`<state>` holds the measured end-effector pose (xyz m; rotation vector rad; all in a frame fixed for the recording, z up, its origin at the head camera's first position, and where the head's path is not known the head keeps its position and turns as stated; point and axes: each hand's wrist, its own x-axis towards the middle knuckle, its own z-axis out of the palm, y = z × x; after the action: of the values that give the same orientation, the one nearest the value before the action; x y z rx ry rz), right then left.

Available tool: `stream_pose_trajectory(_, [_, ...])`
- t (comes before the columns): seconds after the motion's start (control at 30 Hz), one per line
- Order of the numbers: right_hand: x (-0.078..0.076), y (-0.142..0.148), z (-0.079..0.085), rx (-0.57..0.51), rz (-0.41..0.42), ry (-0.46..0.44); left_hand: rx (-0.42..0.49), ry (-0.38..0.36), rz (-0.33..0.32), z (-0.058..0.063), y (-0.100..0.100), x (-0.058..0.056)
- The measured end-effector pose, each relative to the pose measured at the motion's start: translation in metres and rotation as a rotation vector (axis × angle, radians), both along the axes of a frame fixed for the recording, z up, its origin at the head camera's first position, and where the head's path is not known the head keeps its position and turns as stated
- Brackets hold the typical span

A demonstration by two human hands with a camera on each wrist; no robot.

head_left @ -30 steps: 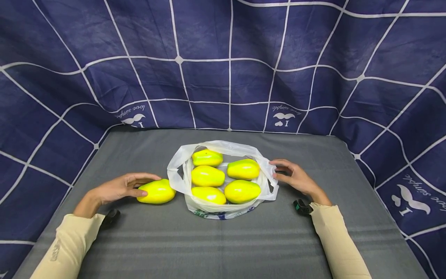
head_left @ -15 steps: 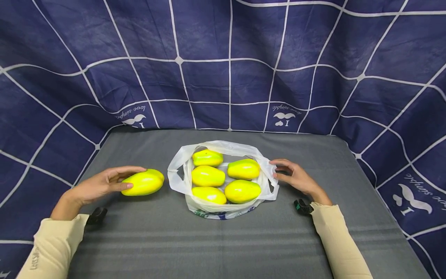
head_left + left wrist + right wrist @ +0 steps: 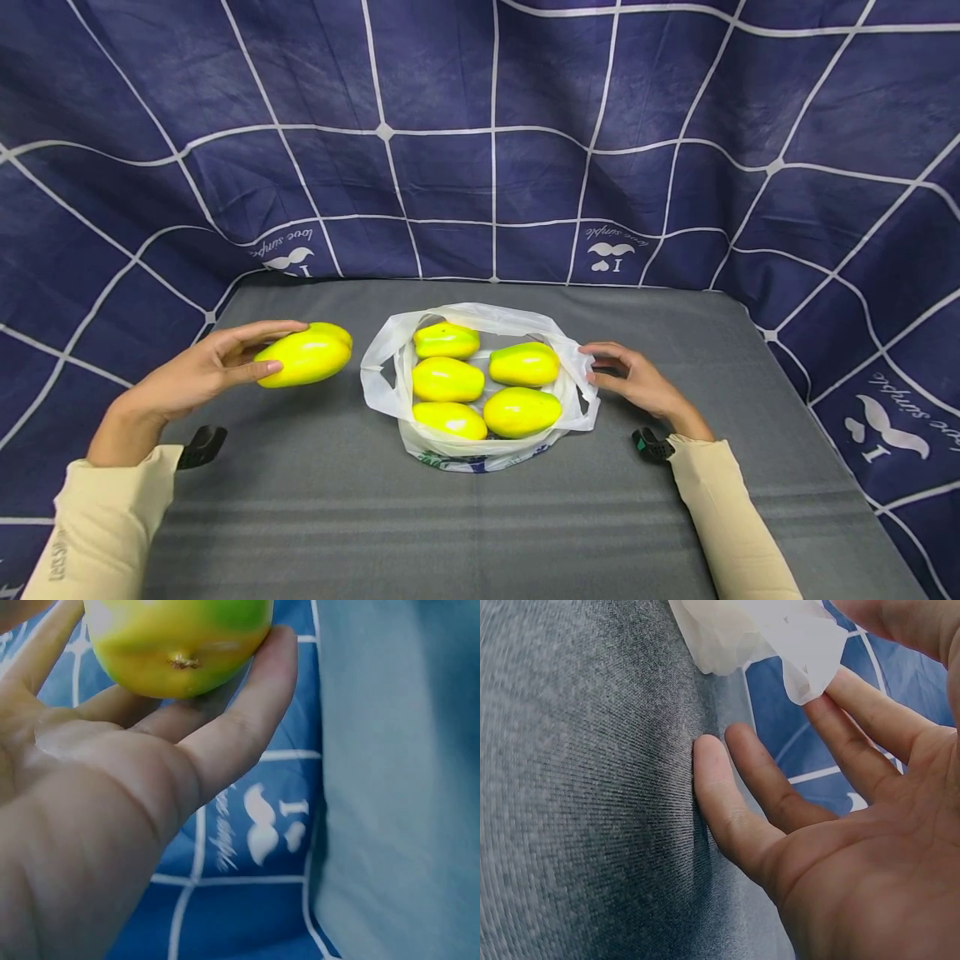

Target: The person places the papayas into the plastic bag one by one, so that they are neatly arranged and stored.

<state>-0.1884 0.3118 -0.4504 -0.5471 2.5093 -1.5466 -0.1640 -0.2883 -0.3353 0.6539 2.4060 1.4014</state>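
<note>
My left hand [image 3: 187,375] grips a yellow papaya [image 3: 309,356], thumb on the near side and fingers on the far side. It is held above the table, left of a white plastic bag [image 3: 386,329]. In the left wrist view the papaya [image 3: 180,645] shows green patches and a brown stem scar. The bag stands with its mouth wide, and several yellow papayas [image 3: 447,380] lie inside. At the bag's right edge, my right hand [image 3: 637,383] pinches the plastic. The right wrist view shows the bag's edge [image 3: 810,652] at the thumb and upper fingers, the lower fingers extended.
A grey cloth [image 3: 480,533] covers the table. Behind it and along both sides hangs a dark blue curtain [image 3: 450,192] with white grid lines. Each wrist wears a black strap [image 3: 202,446].
My left hand has moved the papaya left, away from the bag, then raised it up and farther from me. The right hand and the bag have stayed in place.
</note>
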Motion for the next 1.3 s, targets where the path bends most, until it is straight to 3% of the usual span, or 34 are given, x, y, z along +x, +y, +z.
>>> stream_pose_trajectory(0.27, [-0.001,0.001,-0.001,0.003,0.0,0.009,-0.135,0.038,0.025,0.022,0.043,-0.006])
stream_pose_trajectory(0.47, [0.001,0.001,0.0,0.0,-0.004,0.01,-0.123,0.083,-0.082,0.029,0.073,-0.019])
stream_pose_trajectory(0.73, [0.0,0.0,0.003,-0.019,0.022,0.014,-0.113,0.051,-0.23,0.024,0.114,-0.037])
stream_pose_trajectory(1.03, [-0.001,0.0,0.003,-0.016,0.028,0.014,-0.172,0.012,-0.342,0.017,0.163,-0.053])
stream_pose_trajectory(1.3, [-0.002,0.001,0.001,-0.012,0.037,0.032,-0.231,-0.012,-0.412,0.008,0.193,-0.063])
